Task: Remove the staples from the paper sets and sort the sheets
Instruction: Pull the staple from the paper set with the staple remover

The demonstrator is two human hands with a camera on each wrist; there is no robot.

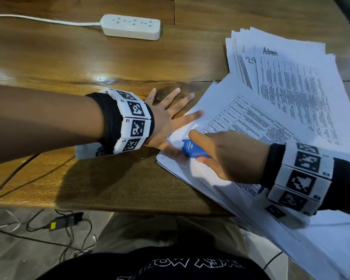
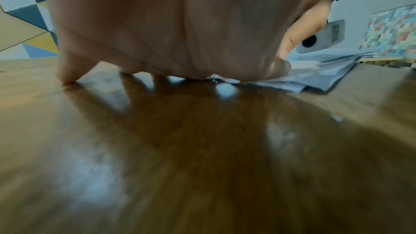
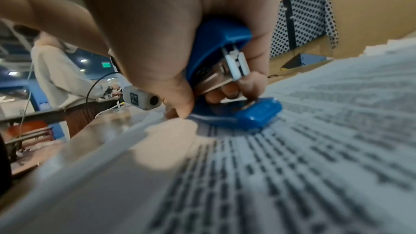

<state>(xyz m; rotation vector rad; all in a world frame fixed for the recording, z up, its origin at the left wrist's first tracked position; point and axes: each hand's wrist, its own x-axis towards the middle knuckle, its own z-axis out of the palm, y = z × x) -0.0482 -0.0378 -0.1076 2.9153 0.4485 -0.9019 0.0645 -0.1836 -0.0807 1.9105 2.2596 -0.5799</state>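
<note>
A stapled paper set (image 1: 251, 126) with a printed table lies on the wooden table, its corner toward the left. My left hand (image 1: 178, 106) lies flat with fingers spread; the index finger and thumb press that corner, the other fingers rest on bare wood. My right hand (image 1: 196, 147) grips a small blue stapler (image 1: 192, 151) at the same corner. In the right wrist view the blue stapler (image 3: 225, 70) rests its base on the top sheet (image 3: 292, 149), fingers curled round it. The staple itself is hidden. In the left wrist view the left hand's palm (image 2: 168, 33) fills the top, with the paper's edge (image 2: 315, 76) beyond it.
A second, fanned stack of printed sheets (image 1: 287, 77) marked "Admin" lies at the back right. A white power strip (image 1: 131, 26) with its cord sits at the back. A small grey box (image 1: 85, 151) is under my left wrist. Cables and an adapter (image 1: 67, 220) lie on the floor.
</note>
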